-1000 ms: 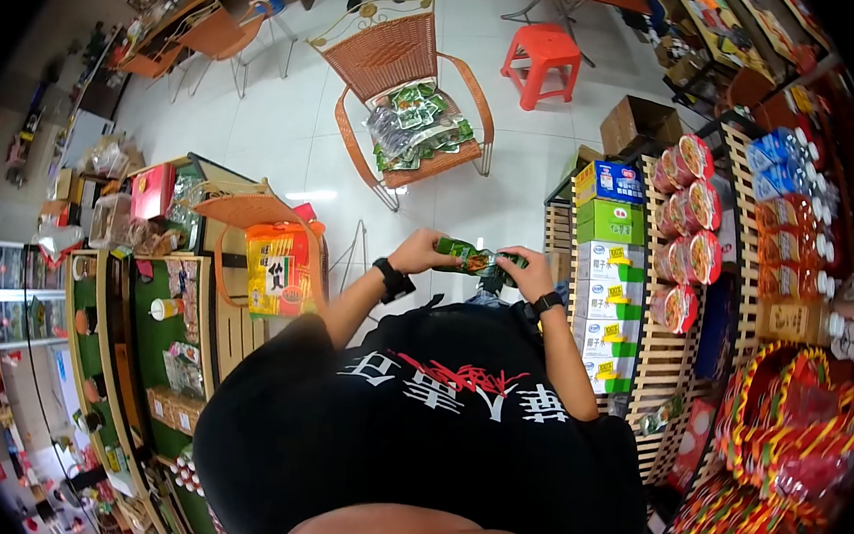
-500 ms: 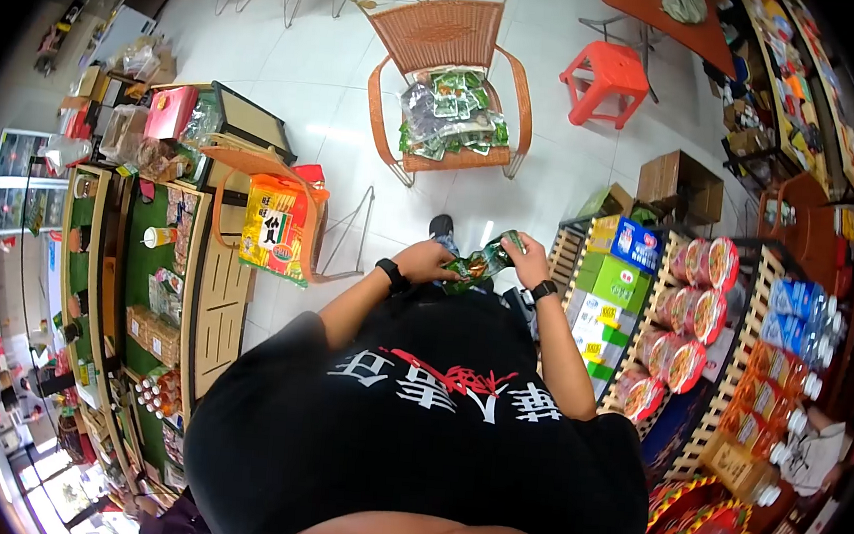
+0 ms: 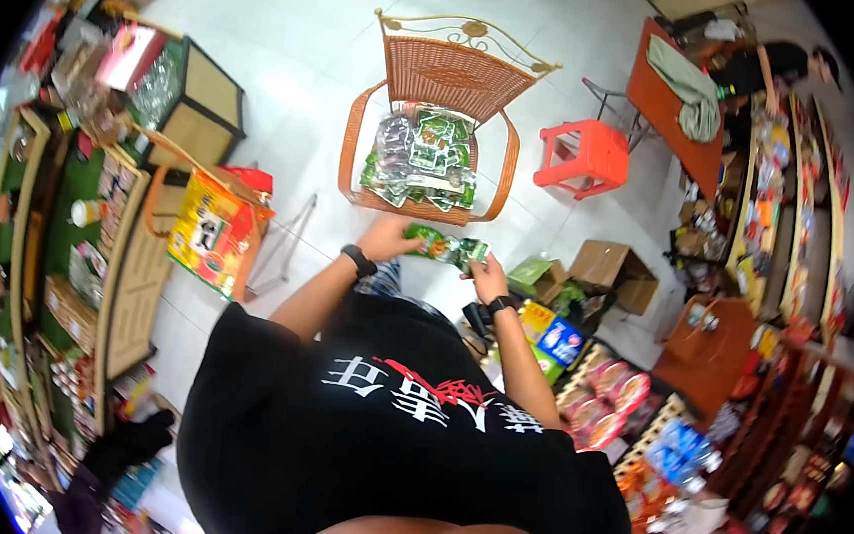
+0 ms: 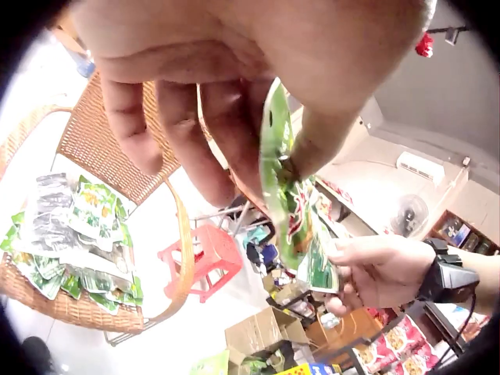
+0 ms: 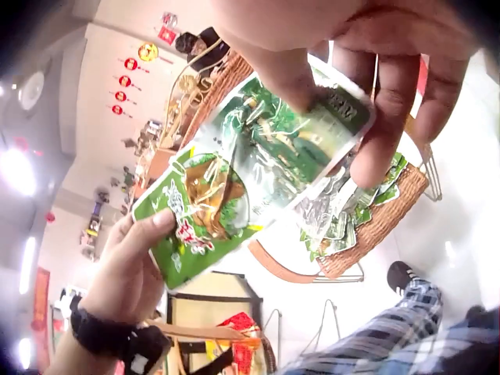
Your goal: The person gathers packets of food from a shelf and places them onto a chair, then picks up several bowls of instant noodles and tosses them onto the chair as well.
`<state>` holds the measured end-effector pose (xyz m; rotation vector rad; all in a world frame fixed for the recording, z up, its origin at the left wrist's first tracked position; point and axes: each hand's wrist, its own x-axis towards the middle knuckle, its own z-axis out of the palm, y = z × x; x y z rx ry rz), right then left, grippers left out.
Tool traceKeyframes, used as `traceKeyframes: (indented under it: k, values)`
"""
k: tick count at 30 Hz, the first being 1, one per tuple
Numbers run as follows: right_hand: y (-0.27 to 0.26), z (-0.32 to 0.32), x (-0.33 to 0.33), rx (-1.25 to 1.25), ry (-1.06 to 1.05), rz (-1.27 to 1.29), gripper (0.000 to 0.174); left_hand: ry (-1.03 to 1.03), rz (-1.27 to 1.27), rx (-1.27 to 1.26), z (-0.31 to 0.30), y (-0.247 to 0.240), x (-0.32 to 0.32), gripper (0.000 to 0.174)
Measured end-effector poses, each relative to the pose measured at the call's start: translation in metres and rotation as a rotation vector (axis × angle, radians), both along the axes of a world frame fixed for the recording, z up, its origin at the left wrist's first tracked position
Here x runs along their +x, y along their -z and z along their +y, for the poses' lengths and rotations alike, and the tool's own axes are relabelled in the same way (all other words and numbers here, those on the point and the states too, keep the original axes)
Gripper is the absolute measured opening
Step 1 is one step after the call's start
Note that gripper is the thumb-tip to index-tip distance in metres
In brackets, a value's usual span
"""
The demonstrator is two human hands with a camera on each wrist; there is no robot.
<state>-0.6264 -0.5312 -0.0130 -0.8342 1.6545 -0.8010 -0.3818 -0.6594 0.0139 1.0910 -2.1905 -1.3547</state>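
Observation:
A flat green food packet (image 3: pixel 436 245), printed with a picture of a dish, is stretched between my two hands in front of the shirt. My left hand (image 3: pixel 387 237) pinches one end, its thumb on the printed face in the right wrist view. At the other end, my right hand (image 3: pixel 489 279) grips the darker green part (image 5: pixel 336 109) between thumb and fingers. From the left wrist the packet (image 4: pixel 285 187) appears nearly edge-on. Just ahead, a wicker chair (image 3: pixel 443 67) bears a pile of similar green packets (image 3: pixel 442 143) with clear plastic among them.
A red plastic stool (image 3: pixel 586 154) and a brown table (image 3: pixel 651 94) with a cloth stand right of the chair. Open cardboard boxes (image 3: pixel 615 277) and a rack of cup noodles (image 3: pixel 608 392) are at my right. Shelving (image 3: pixel 135 274) and a bagged snack (image 3: pixel 209 235) are at left.
The view has turned, and the chair now appears closer. Both hands still hold the packet, which looked bunched half a second ago and is now drawn out flat between them.

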Motion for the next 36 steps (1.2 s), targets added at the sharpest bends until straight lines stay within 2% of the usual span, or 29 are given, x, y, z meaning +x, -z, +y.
traceKeyframes:
  k: [2,6,9,10,12,14,17,20,23,25,26,27,29,30,31,33,34,35,36]
  values:
    - [-0.004,-0.026,-0.008,0.037,-0.088,0.001,0.031,-0.082,0.1,0.171,-0.025,-0.011,0.0,0.032]
    - [-0.017,-0.094,-0.014,0.02,-0.094,0.015,0.031,-0.161,0.074,0.108,-0.069,0.015,-0.007,0.03]
    - [-0.017,-0.126,-0.019,0.031,-0.11,0.068,0.03,-0.172,0.106,0.134,-0.095,0.029,-0.012,0.032]
    - [-0.017,-0.135,-0.019,0.018,-0.095,0.043,0.026,-0.129,0.092,0.239,-0.105,0.04,-0.012,0.036]
    - [-0.006,-0.151,-0.027,0.016,-0.09,0.012,0.023,-0.147,0.013,0.234,-0.116,0.047,-0.015,0.04]
    - [0.006,-0.164,-0.033,0.032,-0.122,-0.026,0.022,-0.145,-0.119,0.232,-0.124,0.056,-0.016,0.051]
    - [0.028,-0.181,-0.043,0.118,-0.179,-0.044,0.022,-0.197,-0.158,0.231,-0.121,0.071,-0.02,0.051]
    - [0.069,-0.191,-0.057,0.196,-0.358,0.015,0.021,-0.221,-0.202,0.323,-0.112,0.087,-0.02,0.05]
    - [0.113,-0.194,-0.068,0.292,-0.579,0.106,0.025,-0.252,-0.251,0.344,-0.089,0.129,-0.027,0.042]
    - [0.144,-0.202,-0.072,0.271,-0.566,-0.014,0.027,-0.64,0.276,0.671,-0.075,0.148,-0.036,0.028]
    - [0.149,-0.21,-0.073,0.264,-0.613,-0.038,0.028,-0.742,0.285,0.671,-0.067,0.17,-0.039,0.024]
    - [0.117,-0.232,-0.063,0.311,-0.716,0.011,0.026,-0.816,0.347,0.706,-0.061,0.185,-0.043,0.024]
    - [0.156,-0.239,-0.07,0.24,-0.937,0.322,0.026,-0.828,0.352,0.712,-0.052,0.213,-0.04,0.024]
    - [0.152,-0.247,-0.065,0.216,-0.884,0.278,0.025,-0.932,0.404,0.8,-0.054,0.211,-0.043,0.024]
    - [0.149,-0.253,-0.059,0.222,-0.881,0.261,0.025,-0.93,0.407,0.809,-0.055,0.21,-0.041,0.023]
    - [0.175,-0.257,-0.055,0.256,-0.86,0.134,0.023,-1.003,0.336,0.886,-0.051,0.226,-0.038,0.023]
    - [0.196,-0.254,-0.052,0.252,-0.885,0.205,0.022,-1.001,0.172,0.857,-0.047,0.234,-0.037,0.028]
    - [0.199,-0.254,-0.048,0.287,-0.885,0.207,0.02,-0.991,0.154,0.867,-0.048,0.239,-0.036,0.028]
    - [0.199,-0.255,-0.044,0.375,-0.849,0.124,0.019,-0.968,-0.09,0.891,-0.05,0.246,-0.037,0.031]
